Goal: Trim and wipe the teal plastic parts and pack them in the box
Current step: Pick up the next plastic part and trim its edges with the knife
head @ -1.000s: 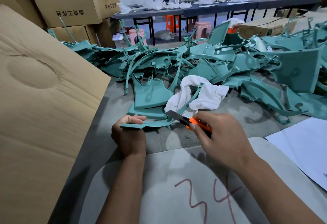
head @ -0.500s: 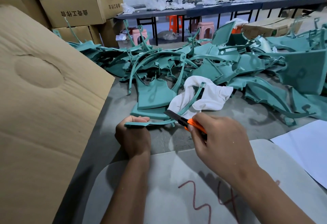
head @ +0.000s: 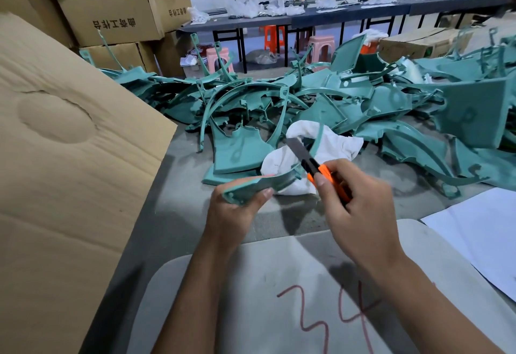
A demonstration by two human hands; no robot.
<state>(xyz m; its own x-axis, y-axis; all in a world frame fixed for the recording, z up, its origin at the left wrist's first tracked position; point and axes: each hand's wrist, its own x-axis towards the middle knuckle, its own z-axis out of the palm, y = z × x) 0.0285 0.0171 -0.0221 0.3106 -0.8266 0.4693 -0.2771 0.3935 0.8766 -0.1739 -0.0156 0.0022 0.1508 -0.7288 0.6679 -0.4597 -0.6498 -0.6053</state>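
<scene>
**Teal part held up beside the knife**

Head view: the left hand (head: 237, 211) grips one end of a curved teal part (head: 259, 184), fingers curled round it, the part lifted just off the grey tabletop (head: 181, 186). The right hand (head: 354, 200) holds an orange utility knife (head: 315, 167) in a closed grip, its blade extended and pointing up and away, near the part's far end; whether the blade touches the part cannot be told.

Just behind the held part lies a white cloth (head: 332, 146), and behind the cloth a wide pile of teal parts (head: 363, 102) spreads across the tabletop. Left of the held part, a large cardboard flap (head: 69, 158) rises; the box's inside is hidden. Stacked cartons (head: 111, 12) stand behind the flap, closed. Nearer than the held part lies a pale board marked 34 (head: 251, 297), with white paper (head: 480, 230) to its right.
</scene>
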